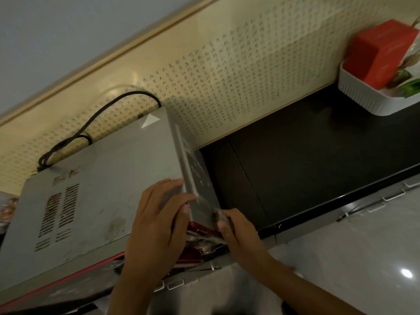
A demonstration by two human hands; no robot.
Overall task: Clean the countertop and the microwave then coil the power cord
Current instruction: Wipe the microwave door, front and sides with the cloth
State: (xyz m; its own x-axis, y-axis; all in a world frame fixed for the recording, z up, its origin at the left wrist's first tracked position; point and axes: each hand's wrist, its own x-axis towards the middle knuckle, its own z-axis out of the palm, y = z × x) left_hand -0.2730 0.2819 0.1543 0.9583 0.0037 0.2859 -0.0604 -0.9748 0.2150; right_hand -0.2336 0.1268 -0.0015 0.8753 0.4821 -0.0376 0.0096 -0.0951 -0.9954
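Head view. The frame is strongly tilted. The microwave [97,185], a grey metal box with vent slots on its upper panel, sits on the dark countertop [306,160] against a cream patterned wall [227,71]. The red-trimmed front edge faces the person.

The power cord [95,119], dark and looped, rises from behind the rear of the microwave and lies against the wall, uncoiled.

The left hand [156,226] rests flat on the top panel near the right front corner. Its fingers are extended and slightly spread, and nothing is clasped in them.

The right hand [236,230] is pressed to the lower part of the microwave's right side panel. Its fingers are curled around something small and grey, possibly a cloth; motion blur prevents a firm reading.

A white ribbed tray [363,96] stands at the far right end of the countertop, well apart from the microwave. It contains a red box [379,51] and some packets.

A pale glossy surface [363,246] fills the lower right.
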